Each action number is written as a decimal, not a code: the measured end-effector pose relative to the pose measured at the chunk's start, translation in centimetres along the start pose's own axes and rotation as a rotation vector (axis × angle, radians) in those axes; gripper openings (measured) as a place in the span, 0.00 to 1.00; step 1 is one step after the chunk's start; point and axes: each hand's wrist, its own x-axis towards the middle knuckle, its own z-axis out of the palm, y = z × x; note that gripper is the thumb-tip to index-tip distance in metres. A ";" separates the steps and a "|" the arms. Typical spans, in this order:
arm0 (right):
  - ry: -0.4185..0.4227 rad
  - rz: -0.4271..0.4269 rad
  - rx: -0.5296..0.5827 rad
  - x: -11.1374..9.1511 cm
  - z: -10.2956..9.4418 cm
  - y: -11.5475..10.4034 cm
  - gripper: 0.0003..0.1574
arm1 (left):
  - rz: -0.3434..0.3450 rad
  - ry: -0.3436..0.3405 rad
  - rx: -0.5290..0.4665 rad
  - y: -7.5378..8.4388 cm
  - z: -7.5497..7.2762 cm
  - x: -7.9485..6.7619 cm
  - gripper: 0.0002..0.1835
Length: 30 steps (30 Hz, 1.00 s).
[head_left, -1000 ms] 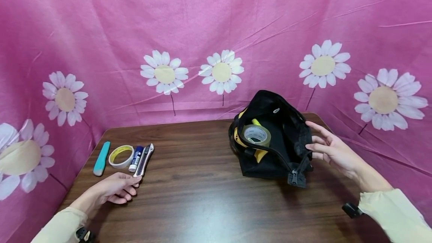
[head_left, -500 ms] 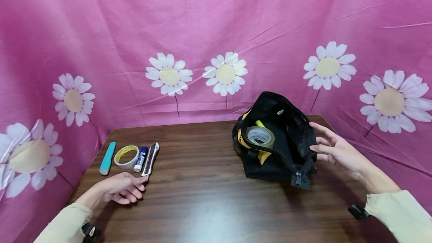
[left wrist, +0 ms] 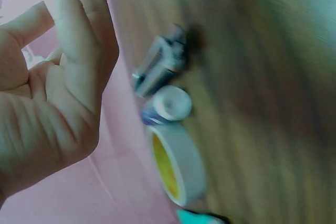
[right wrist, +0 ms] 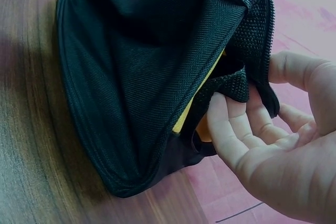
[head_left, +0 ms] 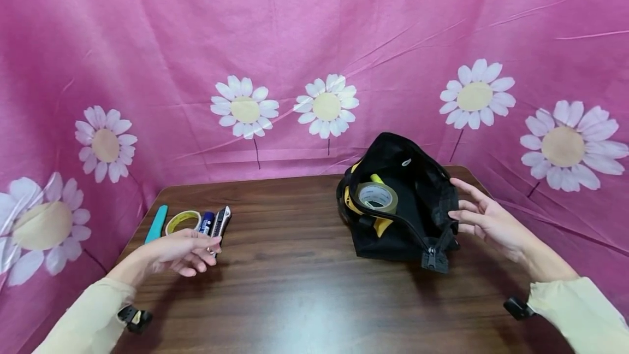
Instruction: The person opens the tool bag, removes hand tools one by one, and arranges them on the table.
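In the head view my left hand (head_left: 184, 253) hovers over the table's left side with loosely bent fingers. Its fingertips overlap the lower end of a utility knife (head_left: 222, 220). The left wrist view shows that knife (left wrist: 164, 59) lying apart from the hand. Beside it are a blue and white glue stick (head_left: 206, 223), a white tape roll (head_left: 183, 217) with a yellow core and a slim teal tool (head_left: 157, 224), partly hidden. My right hand (head_left: 498, 228) holds the rim of a black zippered bag (head_left: 383, 245), fingers curled round its edge strap (right wrist: 231, 85).
Inside the upright, gaping bag sit a clear packing tape roll (head_left: 388, 201) and a bright yellow item (head_left: 376, 178). The brown wooden table (head_left: 295, 277) ends at a pink curtain (head_left: 314, 26) printed with white flowers.
My left hand has lifted from the knife's near end and moved slightly forward, covering parts of the glue stick, tape roll and teal tool. The right hand keeps its hold on the bag.
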 end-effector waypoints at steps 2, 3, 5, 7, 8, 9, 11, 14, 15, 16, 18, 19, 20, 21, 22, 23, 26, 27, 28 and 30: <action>-0.007 -0.005 0.018 0.1 0.1 0.1 0.45 | 0.014 -0.008 0.000 1.2 0.3 0.2 0.22; -0.008 -0.008 0.022 0.1 0.1 0.1 0.45 | 0.019 -0.009 0.002 1.7 0.4 0.4 0.22; -0.004 -0.010 0.015 0.1 0.1 0.2 0.45 | 0.034 -0.015 0.006 2.9 0.7 0.8 0.21; 0.002 -0.008 0.005 0.1 0.1 0.2 0.45 | 0.049 -0.029 0.013 3.9 1.1 1.2 0.21; 0.002 -0.008 0.005 0.1 0.1 0.2 0.45 | 0.053 -0.034 0.020 4.5 1.4 1.5 0.21; 0.001 -0.007 0.006 0.1 0.1 0.2 0.46 | 0.057 -0.037 0.026 5.0 1.6 1.8 0.21; -0.002 -0.005 0.012 0.1 0.2 0.2 0.46 | 0.066 -0.045 0.035 6.1 2.0 2.4 0.21; -0.004 -0.007 0.015 0.1 0.2 0.3 0.46 | 0.082 -0.056 0.042 7.9 2.8 3.3 0.22; -0.002 -0.006 0.016 0.1 0.2 0.3 0.46 | 0.088 -0.059 0.041 8.6 3.1 3.6 0.23; 0.000 -0.005 0.014 0.1 0.2 0.2 0.46 | 0.097 -0.066 0.043 9.3 3.5 3.8 0.23; 0.005 -0.003 0.008 0.0 0.2 0.2 0.46 | 0.118 -0.087 0.047 10.9 4.2 4.4 0.23; 0.006 -0.001 0.005 0.0 0.2 0.2 0.46 | 0.129 -0.098 0.050 11.7 4.6 4.7 0.23; 0.007 0.000 0.004 0.0 0.1 0.2 0.45 | 0.139 -0.107 0.050 12.6 5.0 4.9 0.22; 0.006 0.001 0.003 0.0 0.1 0.2 0.45 | 0.150 -0.116 0.049 13.4 5.4 5.2 0.21; 0.003 0.001 0.003 0.0 0.1 0.3 0.45 | 0.160 -0.124 0.049 14.2 5.8 5.4 0.21; 0.002 0.001 0.003 0.0 0.1 0.3 0.45 | 0.172 -0.133 0.048 15.0 6.1 5.7 0.21; -0.001 0.003 0.004 0.0 0.0 0.3 0.45 | 0.200 -0.148 0.055 17.2 7.4 6.4 0.20; 0.000 0.004 0.005 0.0 0.0 0.4 0.45 | 0.209 -0.156 0.060 17.9 7.8 6.6 0.20; 0.001 0.005 0.004 0.0 0.0 0.4 0.45 | 0.218 -0.164 0.067 18.6 8.3 6.8 0.21; 0.003 0.007 0.000 0.0 0.0 0.4 0.45 | 0.239 -0.188 0.085 20.0 9.3 7.3 0.21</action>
